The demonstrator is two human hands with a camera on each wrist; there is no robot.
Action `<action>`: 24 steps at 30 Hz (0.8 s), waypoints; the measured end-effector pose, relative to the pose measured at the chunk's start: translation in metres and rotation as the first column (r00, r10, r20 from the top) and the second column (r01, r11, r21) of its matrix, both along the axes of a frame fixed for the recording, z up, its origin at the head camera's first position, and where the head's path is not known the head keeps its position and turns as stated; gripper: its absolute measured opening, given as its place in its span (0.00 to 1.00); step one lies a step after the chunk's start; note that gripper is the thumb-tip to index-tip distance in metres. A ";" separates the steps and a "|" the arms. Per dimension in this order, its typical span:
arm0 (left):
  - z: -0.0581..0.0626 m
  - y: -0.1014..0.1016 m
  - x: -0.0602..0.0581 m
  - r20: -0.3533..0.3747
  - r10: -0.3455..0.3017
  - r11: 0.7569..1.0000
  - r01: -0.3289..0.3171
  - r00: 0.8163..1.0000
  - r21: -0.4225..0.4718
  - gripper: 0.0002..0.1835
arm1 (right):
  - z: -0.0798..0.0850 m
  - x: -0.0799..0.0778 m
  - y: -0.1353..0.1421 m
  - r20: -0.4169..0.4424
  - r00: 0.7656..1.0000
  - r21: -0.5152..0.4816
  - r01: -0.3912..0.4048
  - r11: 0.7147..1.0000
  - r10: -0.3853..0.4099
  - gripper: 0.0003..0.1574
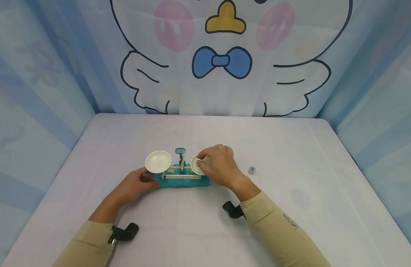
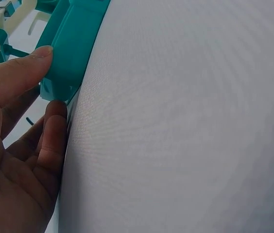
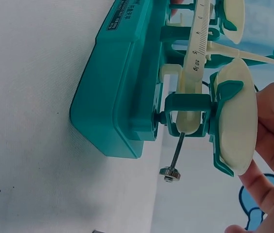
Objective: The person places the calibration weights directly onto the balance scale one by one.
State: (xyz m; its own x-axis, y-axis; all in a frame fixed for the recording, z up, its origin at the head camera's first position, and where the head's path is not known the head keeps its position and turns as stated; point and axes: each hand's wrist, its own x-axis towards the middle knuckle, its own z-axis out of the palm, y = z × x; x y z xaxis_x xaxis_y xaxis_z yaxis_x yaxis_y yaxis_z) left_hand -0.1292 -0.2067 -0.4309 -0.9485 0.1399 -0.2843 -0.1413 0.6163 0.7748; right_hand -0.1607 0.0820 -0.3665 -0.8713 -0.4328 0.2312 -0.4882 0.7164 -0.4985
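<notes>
A teal balance scale (image 1: 183,181) with two cream pans stands on the table. My left hand (image 1: 133,186) holds the left end of its base; in the left wrist view the thumb (image 2: 23,73) lies on the base's edge and a finger touches its end. My right hand (image 1: 218,163) is at the right pan (image 1: 194,168), thumb and forefinger pinching a small silvery weight (image 1: 198,162), mostly hidden by the fingers. The left pan (image 1: 158,161) holds nothing visible. In the right wrist view, fingers reach behind the tilted-looking pan (image 3: 236,126), above the graduated beam (image 3: 197,43).
A small grey metal cylinder (image 1: 251,170) sits on the white-covered table (image 1: 178,230) to the right of my right hand. Patterned curtains (image 1: 385,74) enclose the table's sides and back. A black wrist camera (image 1: 125,233) sticks out beside the left sleeve, another (image 1: 232,210) beside the right.
</notes>
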 end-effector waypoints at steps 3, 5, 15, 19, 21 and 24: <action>0.001 0.001 0.001 0.001 0.001 1.000 -0.001 1.000 -0.008 0.36 | 0.000 0.000 0.001 0.004 1.000 -0.004 0.000 1.000 0.000 0.10; 0.003 0.001 0.001 0.002 0.001 1.000 -0.001 1.000 -0.014 0.36 | -0.001 0.000 0.002 0.005 1.000 -0.010 0.000 1.000 0.000 0.11; 0.003 0.002 0.001 0.002 -0.004 1.000 0.004 1.000 -0.019 0.36 | 0.000 0.000 0.012 0.054 0.997 -0.111 0.057 0.992 -0.051 0.13; 0.003 0.001 0.000 0.000 -0.010 1.000 0.010 1.000 -0.024 0.36 | 0.000 -0.001 0.020 0.058 0.994 -0.181 0.098 0.979 -0.089 0.14; 0.003 0.001 0.000 0.000 -0.013 1.000 0.013 1.000 -0.024 0.36 | -0.001 -0.002 0.025 0.052 0.993 -0.220 0.114 0.969 -0.105 0.14; 0.003 0.001 0.000 -0.002 -0.015 1.000 0.015 1.000 -0.022 0.36 | -0.002 -0.003 0.032 0.065 0.990 -0.270 0.141 0.953 -0.128 0.13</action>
State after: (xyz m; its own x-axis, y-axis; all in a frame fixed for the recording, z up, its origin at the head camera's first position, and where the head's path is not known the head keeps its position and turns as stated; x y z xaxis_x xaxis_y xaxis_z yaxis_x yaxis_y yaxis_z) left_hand -0.1292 -0.2061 -0.4279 -0.9470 0.1478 -0.2851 -0.1302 0.6349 0.7616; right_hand -0.1639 0.1137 -0.3683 -0.9295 -0.2371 0.2824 -0.3687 0.6073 -0.7037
